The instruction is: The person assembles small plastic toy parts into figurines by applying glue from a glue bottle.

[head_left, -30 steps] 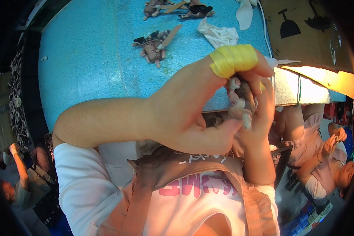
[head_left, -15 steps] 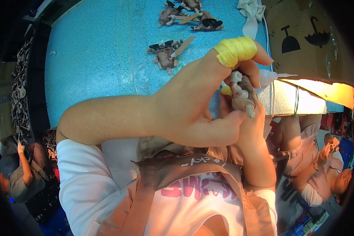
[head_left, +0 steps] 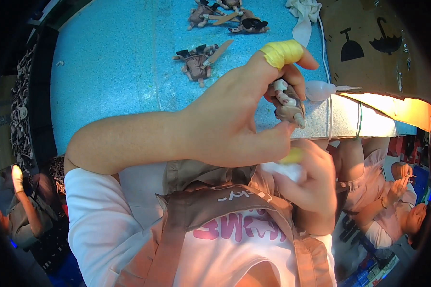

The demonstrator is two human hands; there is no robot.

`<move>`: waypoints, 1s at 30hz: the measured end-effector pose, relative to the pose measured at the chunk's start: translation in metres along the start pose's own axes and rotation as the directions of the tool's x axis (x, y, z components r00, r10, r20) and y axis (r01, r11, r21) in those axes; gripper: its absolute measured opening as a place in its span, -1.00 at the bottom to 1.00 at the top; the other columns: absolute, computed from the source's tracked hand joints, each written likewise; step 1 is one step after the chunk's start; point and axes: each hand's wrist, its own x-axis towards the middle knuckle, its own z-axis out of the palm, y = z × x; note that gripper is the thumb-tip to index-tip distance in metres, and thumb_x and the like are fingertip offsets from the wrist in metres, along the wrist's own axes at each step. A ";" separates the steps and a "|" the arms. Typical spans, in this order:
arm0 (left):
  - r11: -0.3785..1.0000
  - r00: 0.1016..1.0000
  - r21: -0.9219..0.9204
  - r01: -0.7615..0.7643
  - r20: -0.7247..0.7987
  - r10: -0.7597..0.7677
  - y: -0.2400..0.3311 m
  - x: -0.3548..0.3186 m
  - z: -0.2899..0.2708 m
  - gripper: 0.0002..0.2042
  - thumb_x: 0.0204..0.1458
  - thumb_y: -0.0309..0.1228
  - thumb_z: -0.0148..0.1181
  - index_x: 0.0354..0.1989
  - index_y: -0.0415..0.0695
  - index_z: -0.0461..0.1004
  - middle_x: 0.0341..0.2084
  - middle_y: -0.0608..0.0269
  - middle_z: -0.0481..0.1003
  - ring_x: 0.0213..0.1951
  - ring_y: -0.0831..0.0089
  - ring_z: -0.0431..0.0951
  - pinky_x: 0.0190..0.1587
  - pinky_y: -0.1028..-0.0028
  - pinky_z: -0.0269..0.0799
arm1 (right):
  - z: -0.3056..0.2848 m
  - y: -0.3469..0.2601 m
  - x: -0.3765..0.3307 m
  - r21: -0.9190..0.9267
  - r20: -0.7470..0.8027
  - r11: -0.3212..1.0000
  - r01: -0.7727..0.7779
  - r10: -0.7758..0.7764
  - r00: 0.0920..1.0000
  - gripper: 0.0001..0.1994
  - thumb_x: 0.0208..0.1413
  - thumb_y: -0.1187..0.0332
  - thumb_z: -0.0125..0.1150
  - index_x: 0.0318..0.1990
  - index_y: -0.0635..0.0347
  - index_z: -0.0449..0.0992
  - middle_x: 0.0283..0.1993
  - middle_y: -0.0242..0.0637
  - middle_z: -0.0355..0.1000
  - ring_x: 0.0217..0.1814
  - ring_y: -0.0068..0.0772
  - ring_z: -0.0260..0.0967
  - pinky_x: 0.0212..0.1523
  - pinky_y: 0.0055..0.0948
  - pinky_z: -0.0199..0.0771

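Brown doll figure – long axis near upright (legs up) – pinched in left hand; right hand clasps white stuffing.

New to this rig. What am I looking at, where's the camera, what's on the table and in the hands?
No machine here: a person works with two bare hands, filmed by a fisheye camera worn on the head and looking down, so straight edges bend. The left hand, its forefinger wrapped in yellow tape, pinches a small brown figure over the blue table. The right hand, lower down, grips something white and yellow, too hidden to identify. More small brown figures lie on the table, with a white cloth and a cardboard box beside them.
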 end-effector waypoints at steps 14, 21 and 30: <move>0.994 0.988 0.090 0.064 0.132 -0.076 0.001 -0.006 0.014 -0.38 -0.25 -0.62 0.05 0.11 -0.27 0.05 -0.21 0.13 0.28 -0.19 0.43 0.35 -0.09 0.46 0.28 | -0.004 -0.011 0.009 -0.263 -0.308 0.948 0.178 -0.257 0.916 -0.60 -0.38 0.68 0.08 -0.23 0.26 0.51 -0.43 -0.25 0.27 -0.54 -0.42 0.21 -0.56 -0.56 0.24; 0.998 0.993 0.060 -0.023 0.121 0.016 0.003 0.001 0.005 -0.38 -0.23 -0.59 0.07 0.12 -0.28 0.03 -0.23 0.11 0.29 -0.24 0.44 0.35 -0.13 0.47 0.29 | -0.001 0.009 0.000 -0.224 -0.426 0.973 -0.054 -0.048 0.903 -0.78 -0.29 0.65 0.05 -0.37 0.35 0.46 -0.50 -0.23 0.26 -0.59 -0.37 0.22 -0.59 -0.54 0.23; 0.997 0.990 -0.022 -0.073 0.115 0.076 0.007 -0.002 0.010 -0.41 -0.16 -0.55 0.05 0.11 -0.27 0.01 -0.18 0.03 0.29 -0.30 0.51 0.35 -0.18 0.55 0.31 | 0.026 0.028 0.002 0.421 -0.341 0.904 -0.069 0.228 0.912 -0.42 -0.23 0.57 0.20 0.08 0.26 0.27 0.13 -0.06 0.14 -0.08 -0.26 0.29 -0.21 -0.47 0.37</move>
